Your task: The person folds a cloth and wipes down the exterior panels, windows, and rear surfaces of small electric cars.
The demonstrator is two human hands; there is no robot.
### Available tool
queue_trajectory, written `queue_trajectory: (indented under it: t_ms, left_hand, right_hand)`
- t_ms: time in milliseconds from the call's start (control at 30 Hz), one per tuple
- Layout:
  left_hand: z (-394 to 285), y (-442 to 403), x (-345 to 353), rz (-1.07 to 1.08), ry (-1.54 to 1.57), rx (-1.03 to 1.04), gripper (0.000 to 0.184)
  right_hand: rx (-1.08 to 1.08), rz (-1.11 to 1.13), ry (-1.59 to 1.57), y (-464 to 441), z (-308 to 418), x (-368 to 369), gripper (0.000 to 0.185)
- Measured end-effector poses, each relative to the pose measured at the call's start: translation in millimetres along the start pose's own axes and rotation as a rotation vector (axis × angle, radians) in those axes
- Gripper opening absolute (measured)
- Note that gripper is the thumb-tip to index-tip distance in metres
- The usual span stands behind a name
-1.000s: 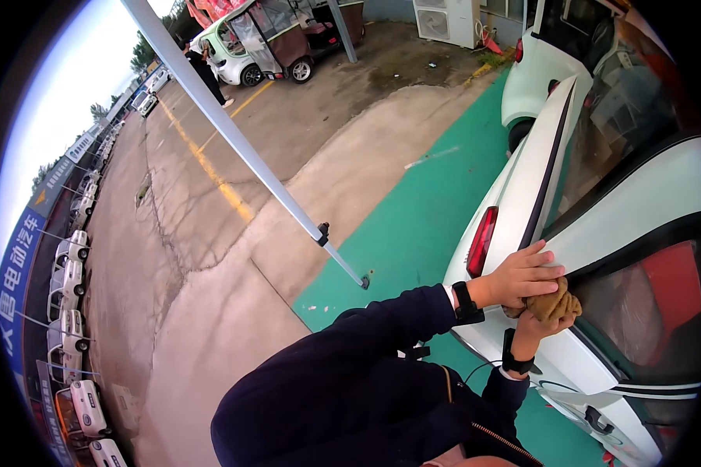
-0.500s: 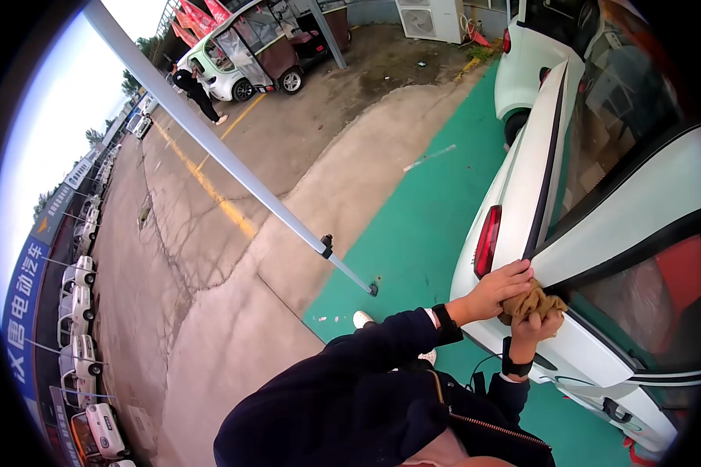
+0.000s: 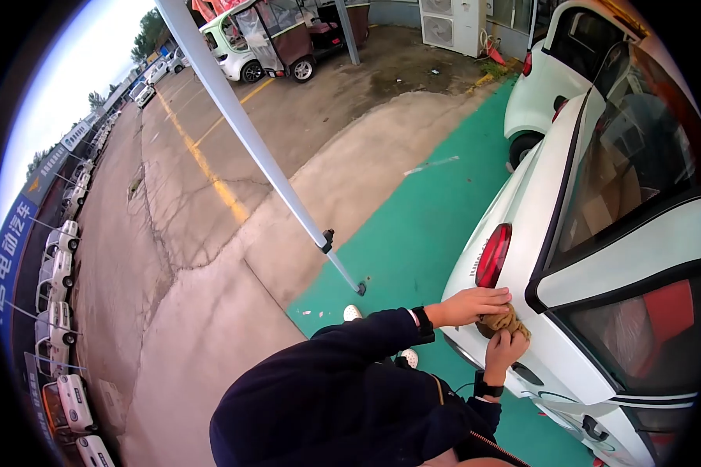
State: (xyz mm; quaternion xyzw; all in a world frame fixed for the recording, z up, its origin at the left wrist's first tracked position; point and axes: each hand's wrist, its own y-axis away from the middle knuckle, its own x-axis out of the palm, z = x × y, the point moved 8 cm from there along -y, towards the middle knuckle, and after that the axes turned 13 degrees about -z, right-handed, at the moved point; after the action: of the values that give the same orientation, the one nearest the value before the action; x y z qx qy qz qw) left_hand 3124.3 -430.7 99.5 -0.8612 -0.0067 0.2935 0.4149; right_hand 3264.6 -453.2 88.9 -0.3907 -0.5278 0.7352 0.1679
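Note:
A crumpled brown cloth [image 3: 508, 321] lies against the white body panel of a car [image 3: 549, 350], just below its red tail light [image 3: 494, 255]. My left hand [image 3: 467, 306] comes in from the left, its fingers together over the cloth's upper edge and closed on it. On the cloth's lower side, my right hand [image 3: 505, 350] holds it with bent fingers. The two hands are close together, and the palm sides are hidden. Both wrists wear black bands. Dark side glass [image 3: 639, 331] is to the right of the hands.
A slanted metal pole [image 3: 265, 152] stands on the green floor [image 3: 397, 233] to the left. Another white car [image 3: 530, 97] is beyond the near one. Farther off are a small vehicle with a plastic cover [image 3: 257, 39], an outdoor air-conditioning unit [image 3: 453, 25] and a row of parked cars [image 3: 56, 276].
Both hands and the cloth have moved down and left over the car body, from beside the side glass to below the tail light. The view has shifted, and the distant person is out of sight.

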Motion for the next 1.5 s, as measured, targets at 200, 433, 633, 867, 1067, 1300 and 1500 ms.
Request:
queue_trajectory:
  t_ms: [200,433,633,867,1067,1300,1500]
  left_hand:
    - [28,80,-32,0.169,0.084,-0.606,0.052]
    - [6,114,-160,-0.097,-0.062,-0.679,0.052]
    - [-20,103,-283,-0.345,-0.407,-0.571,0.046]
    - [-41,85,-434,-0.981,-0.728,-0.25,0.049]
    - [50,129,-509,-1.159,-0.344,-0.511,0.028]
    - [119,207,-452,-0.798,-0.121,-0.819,0.029]
    - [138,287,-418,-0.432,-0.173,-0.947,0.03]
  right_hand:
    - [0.514,0.348,-0.471,46,29,43,0.016]
    - [0.15,0.436,-0.884,-15,133,71,0.016]
    - [0.353,0.434,-1.077,-59,212,113,0.015]
    - [0.194,0.128,-1.216,-200,345,151,0.017]
    - [0.059,-0.024,-1.155,-204,450,211,0.017]
    - [0.15,0.157,-0.985,-100,430,258,0.014]
    - [0.254,0.604,-0.891,-22,433,292,0.007]
